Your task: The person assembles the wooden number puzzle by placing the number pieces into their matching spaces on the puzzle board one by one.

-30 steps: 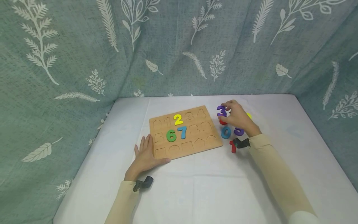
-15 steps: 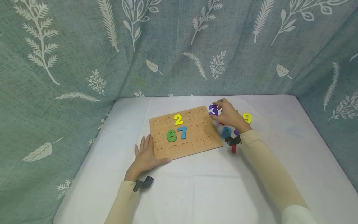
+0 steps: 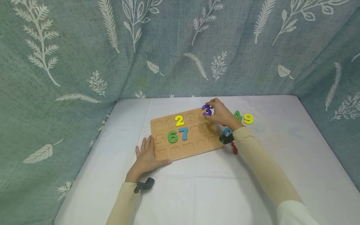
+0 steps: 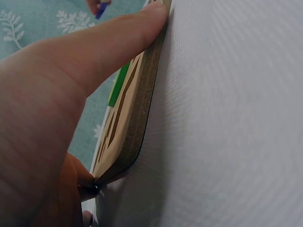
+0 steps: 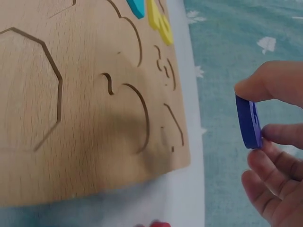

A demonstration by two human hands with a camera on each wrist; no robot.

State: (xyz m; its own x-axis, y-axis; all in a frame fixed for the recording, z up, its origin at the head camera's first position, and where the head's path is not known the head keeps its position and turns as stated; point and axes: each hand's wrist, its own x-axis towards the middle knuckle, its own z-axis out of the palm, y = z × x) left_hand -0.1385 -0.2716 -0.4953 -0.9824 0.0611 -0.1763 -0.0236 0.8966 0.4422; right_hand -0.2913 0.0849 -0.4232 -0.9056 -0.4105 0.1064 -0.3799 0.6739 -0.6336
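In the head view a wooden number puzzle board (image 3: 191, 125) lies on the white cloth. A yellow 2 (image 3: 179, 120), a green 6 (image 3: 172, 137) and a blue 7 (image 3: 183, 133) sit on it, among outlined recesses. My left hand (image 3: 144, 159) rests at the near left corner, fingers straight along the left side, thumb on the near edge. My right hand (image 3: 220, 113) pinches a purple 3 (image 3: 207, 110) between thumb and fingertips, above the board's far right corner. The right wrist view shows this purple 3 (image 5: 248, 122) edge-on, apart from the board.
Right of the board lie a green 4 (image 3: 237, 115), a yellow 9 (image 3: 248, 118), a blue 0 (image 3: 227, 132) and a red number piece (image 3: 235, 148), some partly hidden by the right arm. A leaf-patterned green curtain (image 3: 168, 47) hangs behind the table.
My right hand has carried the purple 3 leftward from above the loose pieces to over the board's far right corner, uncovering the green 4 and yellow 9. The left hand stays put.
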